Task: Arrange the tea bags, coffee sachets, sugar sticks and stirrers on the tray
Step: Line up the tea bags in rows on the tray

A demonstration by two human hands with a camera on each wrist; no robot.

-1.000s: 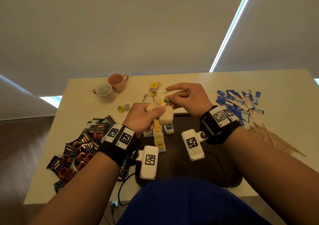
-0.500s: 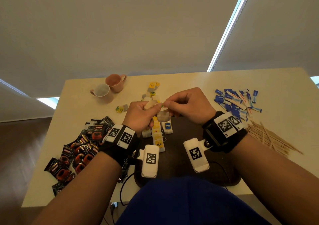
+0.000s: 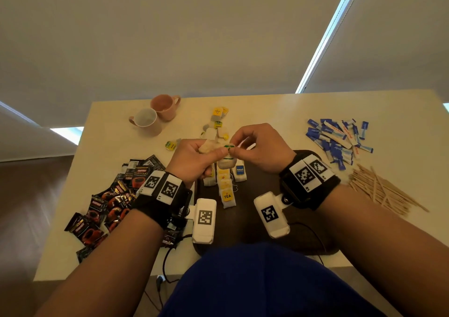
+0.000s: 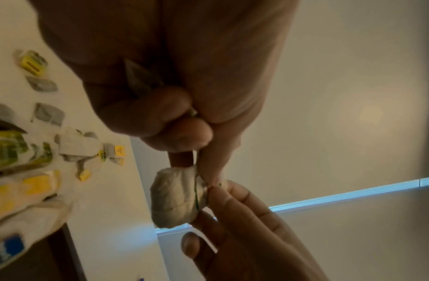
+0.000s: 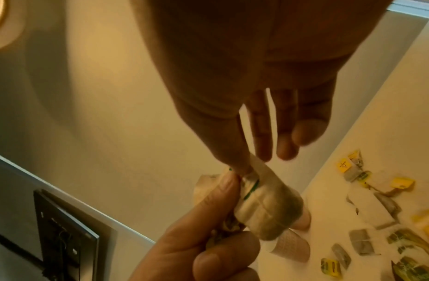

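A pale tea bag (image 3: 226, 163) with a green-edged tag hangs just above the far edge of the dark brown tray (image 3: 272, 190). My left hand (image 3: 218, 152) pinches its top and keeps another crumpled bag (image 3: 206, 146) in its curled fingers. My right hand (image 3: 234, 147) pinches the same bag's tag between thumb and forefinger, the other fingers held loosely straight. The left wrist view shows the tea bag (image 4: 175, 197) between both hands; in the right wrist view the tea bag (image 5: 268, 205) sits below my thumb. Several tea bags (image 3: 227, 190) lie in rows on the tray.
Black and red coffee sachets (image 3: 109, 202) lie heaped left of the tray. Blue and white sugar sticks (image 3: 337, 139) are at the right, wooden stirrers (image 3: 381, 190) nearer. Loose tea bags (image 3: 216, 122) and two pink cups (image 3: 150, 119) sit at the far side of the table.
My right hand has come in from holding the tag out on its string to meet my left hand at the top of the bag.
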